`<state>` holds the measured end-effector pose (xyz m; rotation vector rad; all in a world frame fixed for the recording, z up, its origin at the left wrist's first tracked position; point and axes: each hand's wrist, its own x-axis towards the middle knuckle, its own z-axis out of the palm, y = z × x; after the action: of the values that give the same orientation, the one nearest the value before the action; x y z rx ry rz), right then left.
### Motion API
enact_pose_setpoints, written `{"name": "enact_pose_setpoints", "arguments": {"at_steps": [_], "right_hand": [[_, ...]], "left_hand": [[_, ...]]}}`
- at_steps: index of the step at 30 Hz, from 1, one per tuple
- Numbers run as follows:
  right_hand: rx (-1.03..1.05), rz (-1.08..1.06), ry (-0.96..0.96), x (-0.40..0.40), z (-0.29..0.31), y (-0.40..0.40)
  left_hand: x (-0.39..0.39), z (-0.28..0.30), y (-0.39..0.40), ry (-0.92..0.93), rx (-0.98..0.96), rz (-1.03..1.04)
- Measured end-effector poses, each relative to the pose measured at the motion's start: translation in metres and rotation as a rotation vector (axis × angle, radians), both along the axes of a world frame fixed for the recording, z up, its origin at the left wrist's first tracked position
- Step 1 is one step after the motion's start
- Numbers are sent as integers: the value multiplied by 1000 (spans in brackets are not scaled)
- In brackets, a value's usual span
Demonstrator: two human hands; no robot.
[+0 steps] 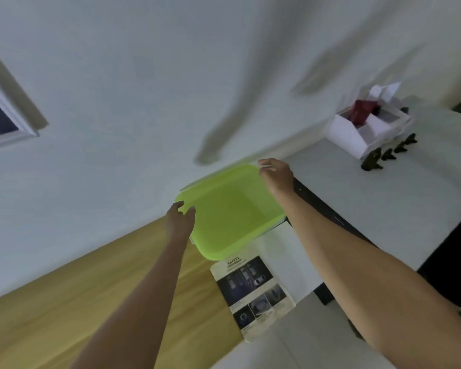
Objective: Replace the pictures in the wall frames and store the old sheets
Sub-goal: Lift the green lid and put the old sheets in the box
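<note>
A lime-green plastic lid [229,211] lies flat over a container by the wall. My left hand [180,218] rests on its near left corner with fingers spread. My right hand [274,174] touches its far right corner, fingers curled at the edge. Whether either hand grips the lid is unclear. A printed sheet [253,291] headed "SAFETY", with dark photos, lies flat just in front of the lid. A white wall frame [8,113] holding a dark picture hangs at the far left.
A wooden surface [77,302] stretches to the left. A white table [383,190] on the right carries a white organiser box [367,129] with a red item and several black binder clips [389,154]. The white wall [144,75] is close behind.
</note>
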<state>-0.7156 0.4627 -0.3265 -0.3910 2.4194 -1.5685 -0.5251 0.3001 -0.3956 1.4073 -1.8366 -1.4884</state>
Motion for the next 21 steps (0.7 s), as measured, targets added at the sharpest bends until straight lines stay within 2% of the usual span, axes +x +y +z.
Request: {"name": "enact_pose_setpoints", "arguments": {"at_steps": [3,8,15,21], "right_hand": [[129,9,-42,-32,-46,9],[394,53,-48,-71,-98,16],[424,101,-106,-88,-121,15],[449,70,-123,-95,-118,18]], "left_hand": [[-19,-31,9,-100,-7,48],[-42,-51,19,-208,-69,136],[-47,-64,13,-308,-76,169],[-47,-68,12,-212,-53,208]]}}
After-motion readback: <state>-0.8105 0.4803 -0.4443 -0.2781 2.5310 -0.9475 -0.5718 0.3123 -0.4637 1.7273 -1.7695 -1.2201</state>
